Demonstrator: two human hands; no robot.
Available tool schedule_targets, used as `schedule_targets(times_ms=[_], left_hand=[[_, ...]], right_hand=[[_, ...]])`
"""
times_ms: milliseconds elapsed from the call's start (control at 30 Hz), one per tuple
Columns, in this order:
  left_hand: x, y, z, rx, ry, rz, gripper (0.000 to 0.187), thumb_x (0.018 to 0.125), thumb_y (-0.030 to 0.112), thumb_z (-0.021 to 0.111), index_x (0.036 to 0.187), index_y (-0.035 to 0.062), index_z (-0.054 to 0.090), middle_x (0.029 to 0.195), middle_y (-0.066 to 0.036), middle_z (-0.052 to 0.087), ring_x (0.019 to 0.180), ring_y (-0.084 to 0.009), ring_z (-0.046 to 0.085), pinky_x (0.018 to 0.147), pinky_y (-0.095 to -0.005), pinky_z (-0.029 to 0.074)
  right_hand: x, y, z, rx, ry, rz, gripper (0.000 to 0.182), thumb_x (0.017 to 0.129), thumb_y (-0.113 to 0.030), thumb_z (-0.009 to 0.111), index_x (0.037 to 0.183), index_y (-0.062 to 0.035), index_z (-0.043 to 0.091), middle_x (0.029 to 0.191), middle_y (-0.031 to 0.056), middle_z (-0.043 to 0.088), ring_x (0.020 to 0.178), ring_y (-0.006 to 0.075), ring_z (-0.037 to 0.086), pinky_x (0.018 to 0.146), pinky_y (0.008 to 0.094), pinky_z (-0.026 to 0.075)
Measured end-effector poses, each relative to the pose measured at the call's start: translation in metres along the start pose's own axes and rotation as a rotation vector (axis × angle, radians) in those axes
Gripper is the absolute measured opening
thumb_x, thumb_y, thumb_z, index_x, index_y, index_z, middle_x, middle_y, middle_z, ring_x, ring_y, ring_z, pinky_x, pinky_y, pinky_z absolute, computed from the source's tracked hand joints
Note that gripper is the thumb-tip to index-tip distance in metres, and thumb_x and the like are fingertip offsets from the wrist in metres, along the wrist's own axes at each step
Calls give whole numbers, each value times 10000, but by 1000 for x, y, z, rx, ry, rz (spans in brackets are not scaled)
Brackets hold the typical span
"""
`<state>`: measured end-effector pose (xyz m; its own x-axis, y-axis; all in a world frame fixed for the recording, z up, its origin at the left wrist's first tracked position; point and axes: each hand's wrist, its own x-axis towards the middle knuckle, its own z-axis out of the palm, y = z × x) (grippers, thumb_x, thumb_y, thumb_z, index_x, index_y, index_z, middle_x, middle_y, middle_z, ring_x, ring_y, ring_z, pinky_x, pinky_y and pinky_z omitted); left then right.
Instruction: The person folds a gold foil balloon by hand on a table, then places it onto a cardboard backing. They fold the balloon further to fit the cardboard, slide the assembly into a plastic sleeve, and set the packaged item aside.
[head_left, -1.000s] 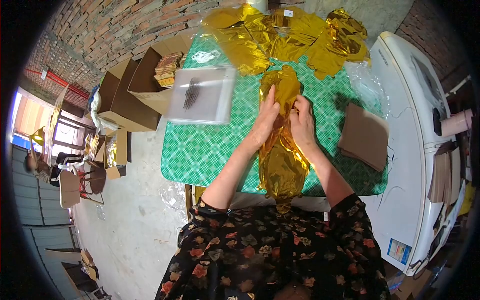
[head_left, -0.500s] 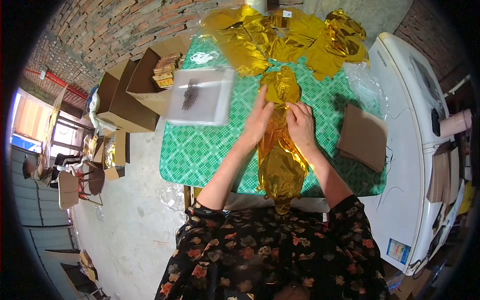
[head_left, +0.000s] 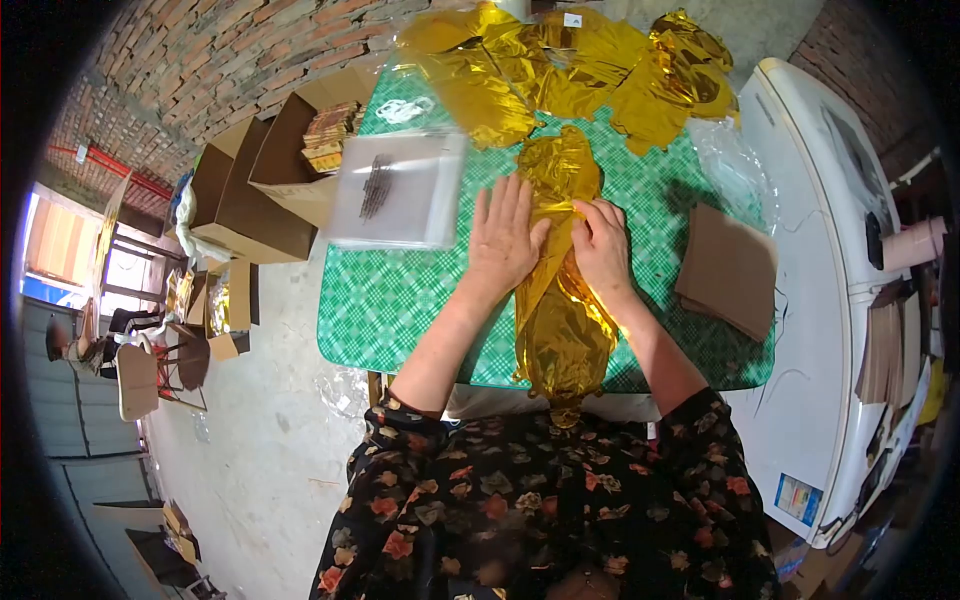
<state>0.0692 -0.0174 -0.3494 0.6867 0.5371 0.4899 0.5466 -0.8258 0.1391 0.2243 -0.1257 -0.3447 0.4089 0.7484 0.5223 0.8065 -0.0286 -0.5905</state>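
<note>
A long, flat gold foil balloon (head_left: 566, 350) lies lengthwise down the table, its narrow near end hanging over the front edge by my shirt. My left hand (head_left: 503, 240) rests flat with fingers stretched out, its thumb side touching the foil's left edge. On the other side, my right hand (head_left: 600, 245) has its fingers curled, with thumb and index pinching the foil near its middle. Creases run through the foil between both hands. More gold foil balloons (head_left: 590, 75) are spread across the far end of the table.
A green checked cloth (head_left: 400, 310) covers the table. Clear plastic bags (head_left: 395, 190) lie left, brown cardboard sheets (head_left: 728, 270) right. Cardboard boxes (head_left: 285, 190) stand left of the table; a white fridge (head_left: 810, 330) borders its right side. A person (head_left: 75, 345) sits far left.
My left hand has shifted left and flattened, its fingers moving off the foil's upper part. My right hand stays pinched on the foil in nearly the same place.
</note>
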Motion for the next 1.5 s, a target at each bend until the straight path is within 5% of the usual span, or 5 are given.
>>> schedule_targets(times_ms=[733, 900, 1000, 1200, 1500], left_hand=[[-4, 16, -34, -252, -108, 46, 840, 985, 543, 627, 1585, 2, 399, 1638, -230, 386, 1585, -392, 247, 1293, -555, 164], [-5, 32, -34, -261, -58, 52, 749, 876, 365, 750, 1479, -5, 502, 1480, -233, 538, 1465, -429, 410, 1258, -548, 271], [4, 41, -29, -237, 38, -11, 556, 852, 293, 760, 1310, 9, 623, 1354, -202, 591, 1328, -405, 507, 1125, -521, 402], [7, 34, -41, -184, 154, -175, 193, 820, 201, 747, 906, 52, 662, 966, -134, 615, 960, -331, 575, 846, -468, 446], [-35, -24, -59, -89, 235, -472, 180, 827, 181, 717, 911, 34, 658, 843, -135, 619, 844, -353, 589, 803, -486, 439]], right_hand=[[5, -8, -5, 69, -57, 17, 445, 1011, -176, 600, 1410, 18, 561, 1311, 210, 610, 1231, 399, 522, 1065, 490, 429], [8, -11, -10, 121, -89, 28, 546, 1064, -247, 534, 1544, -6, 439, 1364, 210, 618, 1232, 399, 535, 1084, 481, 404], [8, -15, -15, 199, -118, 92, 563, 1080, -248, 519, 1570, 0, 392, 1378, 208, 624, 1244, 389, 540, 1089, 485, 401], [5, -10, -9, 195, -49, 89, 597, 1093, -228, 517, 1609, -14, 305, 1363, 191, 638, 1254, 374, 546, 1083, 492, 413], [5, -9, -9, 124, -99, 99, 528, 1080, -185, 542, 1548, -13, 368, 1330, 169, 636, 1225, 364, 538, 1058, 485, 427]])
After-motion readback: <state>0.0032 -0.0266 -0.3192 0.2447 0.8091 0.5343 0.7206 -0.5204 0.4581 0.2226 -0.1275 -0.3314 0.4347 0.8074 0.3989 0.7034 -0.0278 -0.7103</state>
